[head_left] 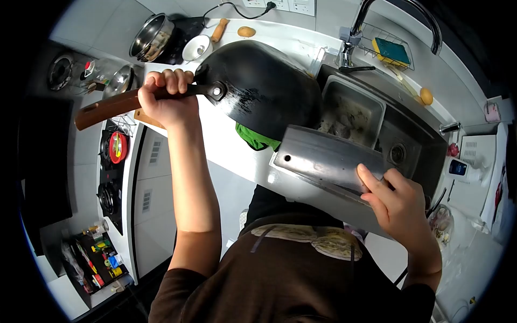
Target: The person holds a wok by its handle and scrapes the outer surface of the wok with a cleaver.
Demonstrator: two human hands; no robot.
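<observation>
My left hand (169,99) is wrapped round the brown wooden handle of a black wok (258,81). The wok is tilted, its dark outer side towards me and its right edge over the sink. In my right hand (393,196) is a cleaver (323,159), its wide grey blade reaching left, near the wok's lower right edge. Fingers lie along the blade; the cleaver's handle is mostly hidden by the hand. Behind the blade, a grey basin (353,89) stands in the sink (417,121), with some wet, dark matter at its bottom. The wok's inside is hidden.
A green cloth (250,138) lies under the wok's near edge. At the back are a white bowl (197,48), a potato (246,32) and a steel pot (153,37). The faucet (347,54) rises behind the sink, beside a sponge (391,51) in a wire rack.
</observation>
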